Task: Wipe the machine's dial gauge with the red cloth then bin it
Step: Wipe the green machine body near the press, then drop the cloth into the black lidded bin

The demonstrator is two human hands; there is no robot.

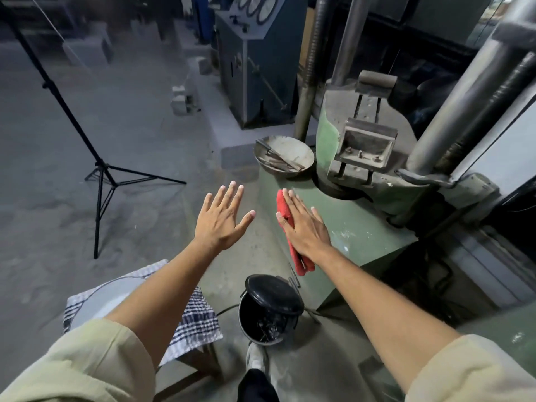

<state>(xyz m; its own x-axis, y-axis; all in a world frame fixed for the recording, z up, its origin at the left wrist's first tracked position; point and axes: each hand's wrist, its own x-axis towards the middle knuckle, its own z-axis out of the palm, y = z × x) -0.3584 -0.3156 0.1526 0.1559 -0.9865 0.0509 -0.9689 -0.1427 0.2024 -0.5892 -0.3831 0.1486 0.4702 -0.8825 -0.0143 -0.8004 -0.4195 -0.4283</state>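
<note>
Under the flat right hand (304, 227) — the red cloth (285, 224).

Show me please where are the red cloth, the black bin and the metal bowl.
red cloth (298, 261): head view, lower folded end below the wrist.
black bin (274, 293): head view, raised lid.
metal bowl (301, 153): head view, bare inner wall.

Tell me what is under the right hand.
The red cloth lies under the right hand, flat on the green machine base. Its edges show beside the thumb and below the wrist; the middle is covered by the palm.
</note>
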